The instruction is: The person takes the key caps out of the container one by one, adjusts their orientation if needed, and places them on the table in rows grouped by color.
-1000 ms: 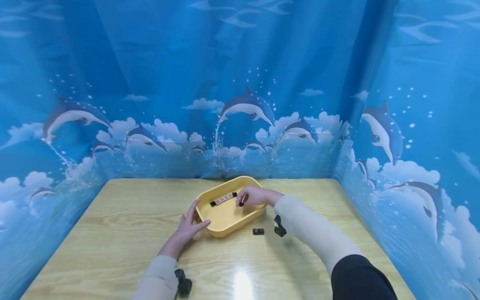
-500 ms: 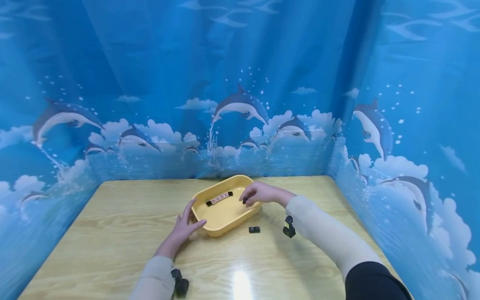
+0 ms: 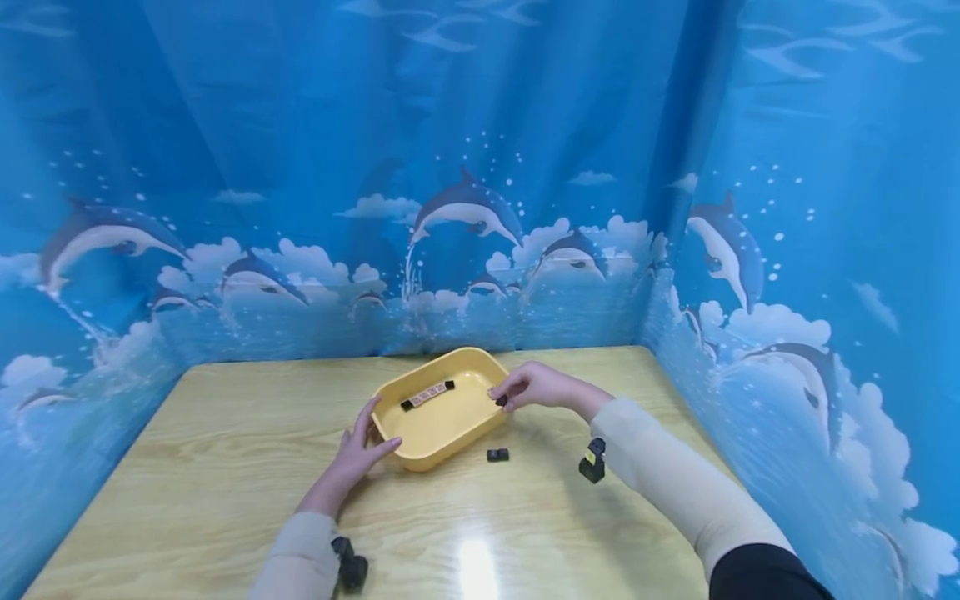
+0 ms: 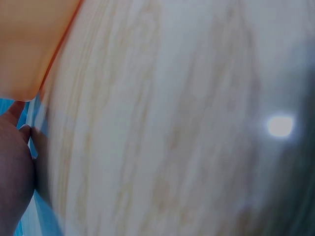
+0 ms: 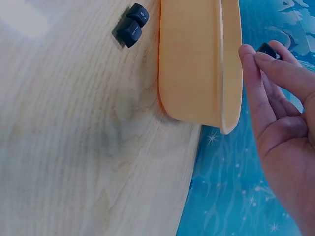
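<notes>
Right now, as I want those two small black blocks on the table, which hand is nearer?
Right. The right hand is raised beyond the blocks, by the right end of the yellow tray; the left hand is farther off, at its left end.

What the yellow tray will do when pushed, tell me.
The yellow tray probably stays upright, being low and wide. It may slide easily: the wood-grain table looks glossy. Its thin, unsagging walls suggest light, fairly stiff plastic.

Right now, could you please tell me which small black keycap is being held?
The single keycap pinched by the right hand, near the yellow tray; the two black keycaps on the table sit side by side, untouched.
</notes>
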The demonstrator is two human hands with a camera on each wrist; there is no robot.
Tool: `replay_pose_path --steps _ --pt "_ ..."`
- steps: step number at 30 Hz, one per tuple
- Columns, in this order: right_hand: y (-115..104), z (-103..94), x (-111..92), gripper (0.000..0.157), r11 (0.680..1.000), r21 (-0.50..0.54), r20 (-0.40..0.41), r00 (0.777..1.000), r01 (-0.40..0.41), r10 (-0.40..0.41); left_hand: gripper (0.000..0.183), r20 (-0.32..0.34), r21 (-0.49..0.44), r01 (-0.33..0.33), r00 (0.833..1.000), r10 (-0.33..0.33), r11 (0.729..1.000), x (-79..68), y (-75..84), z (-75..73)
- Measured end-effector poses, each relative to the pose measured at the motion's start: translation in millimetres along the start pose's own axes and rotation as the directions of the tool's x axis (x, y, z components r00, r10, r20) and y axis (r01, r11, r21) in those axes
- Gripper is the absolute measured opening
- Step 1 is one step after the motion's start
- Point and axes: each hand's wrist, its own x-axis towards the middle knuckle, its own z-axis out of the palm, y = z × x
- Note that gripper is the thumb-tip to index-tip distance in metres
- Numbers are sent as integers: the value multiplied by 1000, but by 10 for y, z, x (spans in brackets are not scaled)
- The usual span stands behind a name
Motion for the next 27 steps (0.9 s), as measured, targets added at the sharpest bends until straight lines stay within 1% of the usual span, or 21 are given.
replay_pose_path --steps 5,8,12,14,18,22,24,27 --pt "47 14 -112 30 997 68 -55 997 -45 49 89 0 10 1 1000 -1 1000 -10 5 -15" --pt "91 29 -187 32 989 120 -77 993 -83 92 91 -7 14 -8 1000 8 1000 -16 7 -13" --pt "166 78 -281 31 978 176 -105 986 -111 131 92 -23 14 -13 1000 13 1000 -12 -3 -12" --pt "208 119 -323 31 974 194 -121 983 -116 141 92 -18 20 5 1000 -4 1000 2 -16 -16" --pt "299 226 -390 35 975 181 -162 974 -127 157 93 3 24 42 999 -42 999 11 -17 -23" --pt "367 345 -432 35 967 202 -194 962 -153 193 92 4 14 33 999 -33 999 5 -7 -14" --pt "405 406 -440 32 961 223 -209 954 -166 214 92 4 12 26 1000 -26 1000 3 -4 -8" --pt "482 495 -445 28 951 257 -233 943 -175 236 92 9 13 36 999 -36 999 16 -14 -1"
